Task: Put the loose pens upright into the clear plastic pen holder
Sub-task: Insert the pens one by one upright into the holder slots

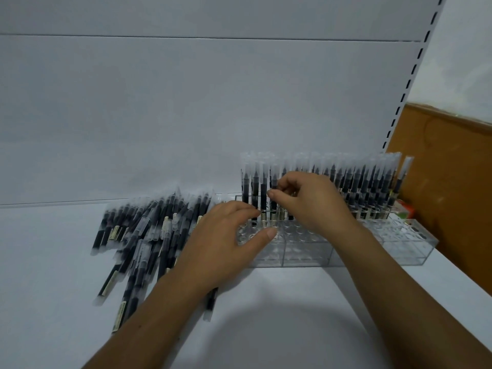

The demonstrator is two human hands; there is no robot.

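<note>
STOCKING THE RACK: The likeliest slip here was a missed hole. The pen you were lowering could have caught on the top plate of the clear plastic pen holder and tipped into the standing pens crowded beside it, knocking that row askew. Your left forearm also lay over the loose pens heaped just left of the holder, so a careless drag might have rolled some along the white shelf toward its front edge. The light holder itself could have skidded if pushed sideways.

Your right hand pinched the pen between thumb and forefinger partway up its barrel. It kept the pen upright over the rear holes at the holder's left end, with the wrist raised and the forearm entering from the lower right. Your left hand reached across palm down, with its thumb stretched over the holder's top and its fingertips at the pen's lower end. Whether they gripped the pen or only steadied it could not be told. The holder stood at the back of the shelf, its front holes unfilled.
</note>
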